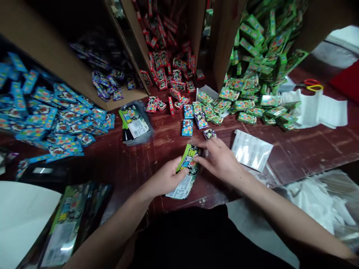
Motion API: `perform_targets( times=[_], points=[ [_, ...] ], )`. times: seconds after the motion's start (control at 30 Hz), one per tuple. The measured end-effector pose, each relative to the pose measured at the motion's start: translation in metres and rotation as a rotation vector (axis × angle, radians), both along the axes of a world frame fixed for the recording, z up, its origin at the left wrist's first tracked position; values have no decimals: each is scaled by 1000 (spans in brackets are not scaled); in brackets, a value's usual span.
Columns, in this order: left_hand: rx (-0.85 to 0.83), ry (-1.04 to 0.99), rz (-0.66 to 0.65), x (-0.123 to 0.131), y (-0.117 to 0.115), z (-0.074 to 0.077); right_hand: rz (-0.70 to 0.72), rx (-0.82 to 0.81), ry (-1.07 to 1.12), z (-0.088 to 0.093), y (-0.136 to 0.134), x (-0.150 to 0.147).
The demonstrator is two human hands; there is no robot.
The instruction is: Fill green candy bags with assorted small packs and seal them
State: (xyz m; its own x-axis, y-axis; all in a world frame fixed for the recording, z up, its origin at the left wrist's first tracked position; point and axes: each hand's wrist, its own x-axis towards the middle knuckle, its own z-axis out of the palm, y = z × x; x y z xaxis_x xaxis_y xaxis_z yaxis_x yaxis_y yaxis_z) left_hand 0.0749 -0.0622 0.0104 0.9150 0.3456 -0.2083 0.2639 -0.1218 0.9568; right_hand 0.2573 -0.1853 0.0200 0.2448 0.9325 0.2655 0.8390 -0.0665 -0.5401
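My left hand [168,175] grips a flat printed pouch [183,187], green and black with a white label panel, its thumb across the front. My right hand [223,158] is closed at the pouch's upper right edge, thumb pressed on the print; its fingertips are partly hidden. Just beyond the right fingers lies a small dark purple box [209,133]. Behind it sit a blue box [187,127] and another purple box [201,120], close to several green boxes. A stack of similar pouches [136,123] lies to the left on the table.
Cardboard cartons spill blue boxes [64,119], purple boxes [108,84], red boxes [164,71] and green boxes [249,93] onto the dark red table [165,144]. A white packet [251,149] lies at right, with scissors [312,85] farther back. More pouches [66,224] are at lower left.
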Motion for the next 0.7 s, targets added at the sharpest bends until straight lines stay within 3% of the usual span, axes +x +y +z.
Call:
perform_targets(
  times=[0.1,0.23,0.3,0.37,0.5,0.6,0.7],
  points=[
    [-11,45,-58,-1,-2,3,61,-113,-103,6,-13,6],
    [-344,69,-195,-4,-3,9,354,-240,23,20,-30,18],
    [-451,99,-178,-5,-3,8,445,-251,141,24,-37,23],
    [-440,126,-42,-4,-5,3,375,-205,243,21,-42,24],
    [-293,59,376,-1,-11,-11,-56,10,553,-7,-39,2],
    [-132,8,558,2,-15,-25,-126,-86,755,-33,-24,-33],
    [83,38,680,5,-16,-37,-239,-158,625,-50,-3,-67]
  ],
)
